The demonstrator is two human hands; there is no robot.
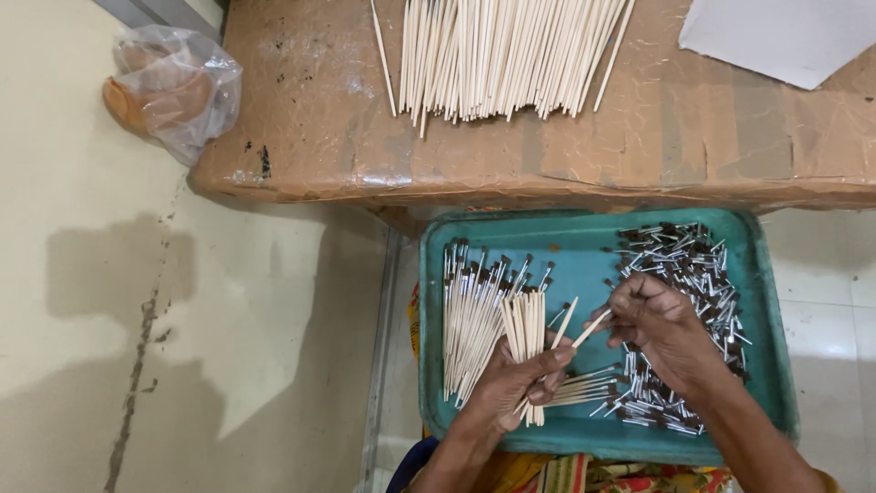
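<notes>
Presently on view: a teal tray (766, 301), shallow and rectangular, set below the front edge of a brown table (310, 137) wrapped in tape. Left hand (516, 379): closed around a bundle of plain sticks (526, 329), held upright and fanned a little, over the middle of the tray near its front edge. Right hand (662, 329): fingers pinched on a single stick (591, 328), which slants toward the bundle; whether its tip touches the bundle cannot be told. Left part of the tray: a row of finished brushes (470, 310), pale handles with dark tips pointing to the far edge, lying side by side. Right part of the tray: a loose heap of small metal-and-dark brush heads (693, 265), running from the far right corner down to the front edge beneath the right wrist. Front of the tray, between the hands: a few more sticks (584, 388) lying flat. Table, far edge: a broad pile of long plain sticks (502, 55); far right corner: a white sheet of paper (785, 36). Floor, beside the table's left edge: a clear plastic bag (173, 87) with something brown inside.
</notes>
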